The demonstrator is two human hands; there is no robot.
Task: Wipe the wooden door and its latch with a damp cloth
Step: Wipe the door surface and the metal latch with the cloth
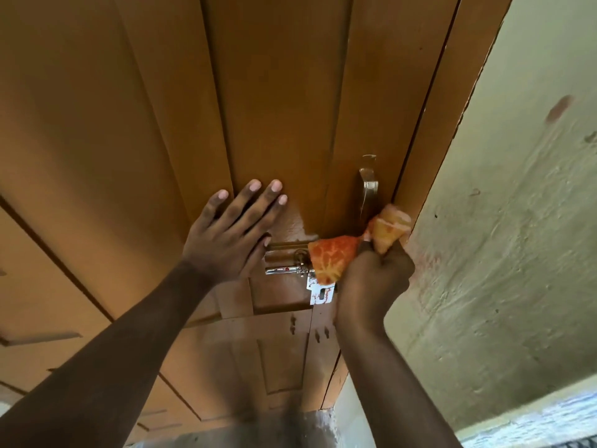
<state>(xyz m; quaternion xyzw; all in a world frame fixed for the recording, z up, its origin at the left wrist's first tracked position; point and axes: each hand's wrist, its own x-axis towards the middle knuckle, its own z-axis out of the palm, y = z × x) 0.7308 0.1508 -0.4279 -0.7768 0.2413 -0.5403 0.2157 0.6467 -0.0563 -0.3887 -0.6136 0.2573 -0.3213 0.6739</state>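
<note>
A brown panelled wooden door (274,92) fills the view. Its metal sliding latch (284,270) sits mid-height near the right edge, with a hasp plate (319,294) hanging below. My left hand (231,234) lies flat and open on the door, fingers spread, just left of the latch. My right hand (374,279) is shut on an orange and red patterned cloth (332,260). One end of the cloth covers the right end of the latch, the other end sticks up by the door's edge.
A curved metal pull handle (368,189) is fixed above the latch. The door frame (452,92) and a rough pale green wall (517,221) stand to the right. Grey floor (258,428) shows at the bottom.
</note>
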